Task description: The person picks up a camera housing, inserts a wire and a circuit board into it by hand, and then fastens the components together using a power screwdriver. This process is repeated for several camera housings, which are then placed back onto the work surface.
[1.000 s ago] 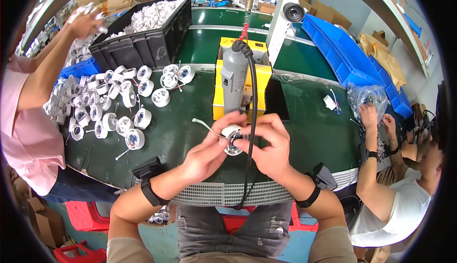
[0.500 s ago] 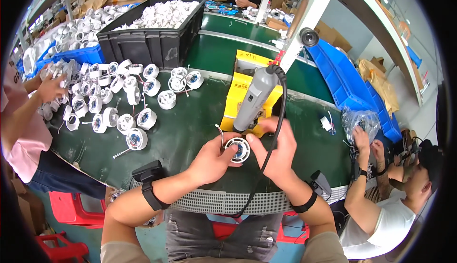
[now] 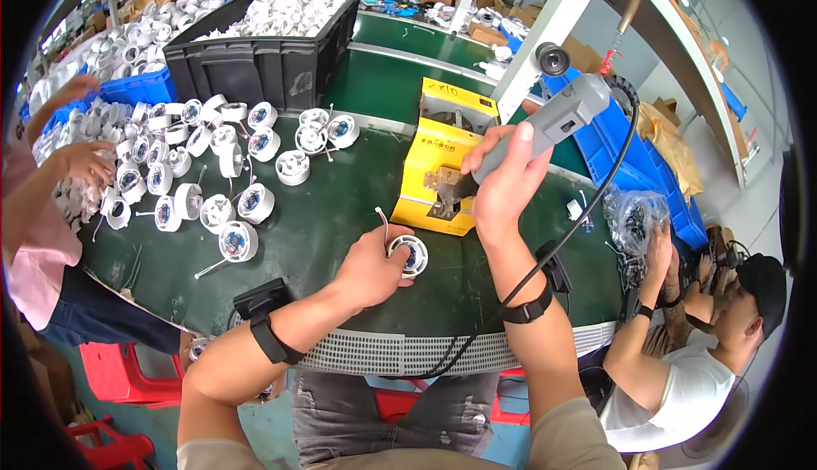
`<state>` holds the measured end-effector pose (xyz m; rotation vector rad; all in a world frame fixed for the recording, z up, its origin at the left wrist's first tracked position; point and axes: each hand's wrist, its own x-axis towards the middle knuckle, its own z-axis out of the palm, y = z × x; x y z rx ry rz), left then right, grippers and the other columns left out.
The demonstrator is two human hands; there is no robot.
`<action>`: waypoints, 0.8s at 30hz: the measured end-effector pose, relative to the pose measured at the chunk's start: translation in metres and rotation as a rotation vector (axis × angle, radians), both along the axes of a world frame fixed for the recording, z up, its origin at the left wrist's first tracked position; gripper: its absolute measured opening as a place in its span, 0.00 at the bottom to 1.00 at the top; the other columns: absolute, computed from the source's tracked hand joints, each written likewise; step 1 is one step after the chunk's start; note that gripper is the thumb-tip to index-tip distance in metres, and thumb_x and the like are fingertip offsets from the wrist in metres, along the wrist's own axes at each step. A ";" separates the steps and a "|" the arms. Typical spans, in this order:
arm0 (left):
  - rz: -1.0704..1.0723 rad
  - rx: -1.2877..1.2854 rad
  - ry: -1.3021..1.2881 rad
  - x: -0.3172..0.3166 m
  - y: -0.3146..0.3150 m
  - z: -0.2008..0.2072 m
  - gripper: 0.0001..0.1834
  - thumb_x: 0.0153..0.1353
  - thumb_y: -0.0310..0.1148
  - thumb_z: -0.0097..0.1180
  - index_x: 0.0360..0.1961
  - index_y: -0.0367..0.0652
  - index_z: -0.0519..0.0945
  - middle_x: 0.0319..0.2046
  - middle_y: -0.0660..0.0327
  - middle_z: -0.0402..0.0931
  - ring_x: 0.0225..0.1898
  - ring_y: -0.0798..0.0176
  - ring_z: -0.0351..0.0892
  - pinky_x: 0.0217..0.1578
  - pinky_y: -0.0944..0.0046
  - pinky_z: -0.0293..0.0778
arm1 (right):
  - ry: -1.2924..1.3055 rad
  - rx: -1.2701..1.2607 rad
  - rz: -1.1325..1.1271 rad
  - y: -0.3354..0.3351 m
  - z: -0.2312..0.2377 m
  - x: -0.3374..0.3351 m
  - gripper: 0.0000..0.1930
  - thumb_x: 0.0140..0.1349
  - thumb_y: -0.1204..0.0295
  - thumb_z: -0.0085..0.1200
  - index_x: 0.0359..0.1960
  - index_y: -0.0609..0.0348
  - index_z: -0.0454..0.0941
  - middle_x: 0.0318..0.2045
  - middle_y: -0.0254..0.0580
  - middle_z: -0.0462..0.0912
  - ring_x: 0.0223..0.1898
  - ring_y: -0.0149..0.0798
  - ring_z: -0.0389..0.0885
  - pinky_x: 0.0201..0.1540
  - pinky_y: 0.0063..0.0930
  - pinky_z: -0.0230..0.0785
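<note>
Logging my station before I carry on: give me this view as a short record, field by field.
left hand: holding a white housing with a circuit board, at the green table
right hand: gripping a grey corded tool
tool tip: beside the yellow stand's metal fitting; contact unclear
table's left: loose white housings
behind those: black bin of white parts

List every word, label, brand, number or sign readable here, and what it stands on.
Yellow box, upper edge: handwriting; wording not copied here.
Yellow box, front: dark printed characters; not copied here.
Grey power tool in the right hand: any lettering too small to read.
Pink shirt: lettering too small to read.
</note>
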<state>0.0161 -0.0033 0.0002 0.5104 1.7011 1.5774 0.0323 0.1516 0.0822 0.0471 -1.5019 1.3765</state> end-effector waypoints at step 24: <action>0.004 0.008 -0.019 -0.006 0.003 -0.002 0.15 0.68 0.26 0.45 0.53 0.31 0.72 0.44 0.54 0.76 0.39 0.62 0.81 0.37 0.64 0.84 | 0.051 -0.035 0.168 -0.021 -0.030 0.035 0.20 0.71 0.59 0.45 0.53 0.59 0.57 0.25 0.38 0.68 0.16 0.31 0.68 0.18 0.27 0.66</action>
